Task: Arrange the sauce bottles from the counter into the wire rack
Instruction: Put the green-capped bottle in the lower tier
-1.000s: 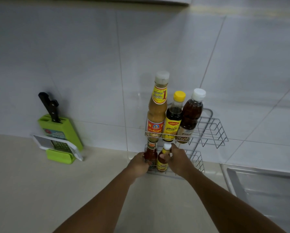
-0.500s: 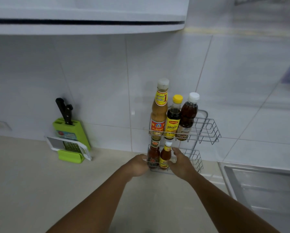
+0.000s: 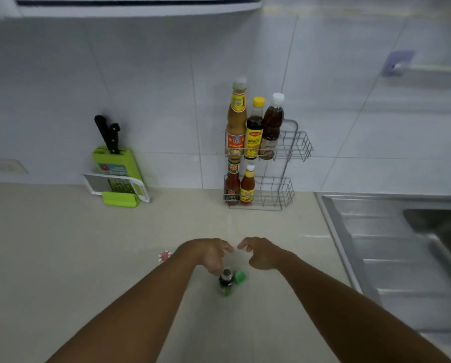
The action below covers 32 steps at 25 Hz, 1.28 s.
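Observation:
A two-tier wire rack (image 3: 292, 145) stands against the tiled wall. Its top tier holds a tall tan bottle (image 3: 236, 119), a yellow-capped dark bottle (image 3: 254, 129) and a white-capped brown bottle (image 3: 271, 127). The lower tier holds a red sauce bottle (image 3: 232, 184) and an orange one (image 3: 247, 187). On the counter near me stand a small dark bottle (image 3: 225, 280) and a green-capped bottle (image 3: 240, 276). My left hand (image 3: 208, 254) hovers just over the dark bottle, fingers apart. My right hand (image 3: 261, 254) is beside it, fingers curled loosely, holding nothing.
A green knife block (image 3: 114, 163) with a white grater (image 3: 114, 184) stands at the back left. A steel sink (image 3: 402, 247) with its drainboard lies to the right. A small red-and-white disc (image 3: 164, 256) lies on the counter beside my left wrist.
Both hands have left the rack's lower tier and drawn back toward me, over the two small bottles on the counter. The view has tilted down and pulled away.

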{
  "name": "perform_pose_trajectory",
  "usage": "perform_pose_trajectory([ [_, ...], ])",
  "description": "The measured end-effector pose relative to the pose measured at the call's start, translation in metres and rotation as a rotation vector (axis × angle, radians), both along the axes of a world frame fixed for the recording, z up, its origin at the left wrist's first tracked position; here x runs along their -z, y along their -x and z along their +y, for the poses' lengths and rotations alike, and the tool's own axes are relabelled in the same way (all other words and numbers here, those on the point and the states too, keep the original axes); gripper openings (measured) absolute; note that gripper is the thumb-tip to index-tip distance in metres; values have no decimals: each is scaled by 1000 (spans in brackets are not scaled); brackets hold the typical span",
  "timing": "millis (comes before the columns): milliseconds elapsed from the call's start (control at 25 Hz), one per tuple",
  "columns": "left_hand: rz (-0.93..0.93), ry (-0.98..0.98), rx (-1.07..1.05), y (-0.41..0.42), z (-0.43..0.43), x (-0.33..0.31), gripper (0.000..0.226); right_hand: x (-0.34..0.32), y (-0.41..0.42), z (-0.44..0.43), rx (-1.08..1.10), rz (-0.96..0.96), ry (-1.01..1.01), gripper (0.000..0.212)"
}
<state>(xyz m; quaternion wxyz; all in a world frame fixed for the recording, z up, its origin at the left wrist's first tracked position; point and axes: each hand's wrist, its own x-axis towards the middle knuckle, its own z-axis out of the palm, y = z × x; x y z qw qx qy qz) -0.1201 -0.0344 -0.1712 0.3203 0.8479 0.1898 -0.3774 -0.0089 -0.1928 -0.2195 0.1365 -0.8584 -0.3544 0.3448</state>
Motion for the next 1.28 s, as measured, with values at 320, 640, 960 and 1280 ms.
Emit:
perform_pose_trajectory([
  [320,-198,13,-103,49,-12,61,75,65,63,-18,-108,-176,99,54],
  [640,-470,187,-435,69,-43,110,49,64,68,-36,137,-154,-202,41],
  [960,-723,264,-437,22,-46,31,25,-72,-7,-32,131,-197,-446,42],
  [1280,-880,284,-389,-13,-48,-39,26,-169,-34,-34,-155,-227,-533,44],
])
